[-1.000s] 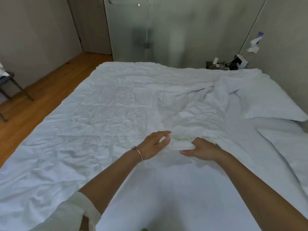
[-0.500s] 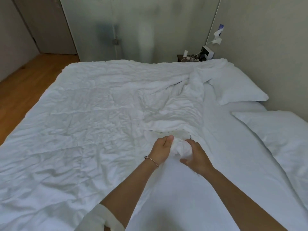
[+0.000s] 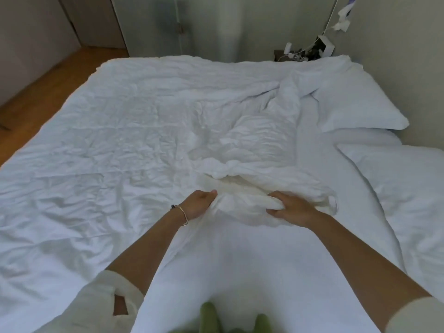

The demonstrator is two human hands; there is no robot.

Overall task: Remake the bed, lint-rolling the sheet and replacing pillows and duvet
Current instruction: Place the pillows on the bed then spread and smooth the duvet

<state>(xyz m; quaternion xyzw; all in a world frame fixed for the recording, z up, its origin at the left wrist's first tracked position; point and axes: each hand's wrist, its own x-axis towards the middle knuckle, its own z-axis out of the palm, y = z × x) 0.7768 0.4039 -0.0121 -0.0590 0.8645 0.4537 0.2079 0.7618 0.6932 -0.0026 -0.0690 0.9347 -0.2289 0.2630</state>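
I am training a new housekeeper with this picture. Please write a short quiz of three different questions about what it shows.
1. True or false: both hands grip the duvet.
2. Where do the two pillows lie? A) on the floor B) at the right side of the bed, by the wall C) under the duvet
3. Fill in: the bracelet is on the ____ wrist.

Key:
1. True: the left hand and the right hand each clutch bunched duvet fabric.
2. B: far pillow, near pillow.
3. left
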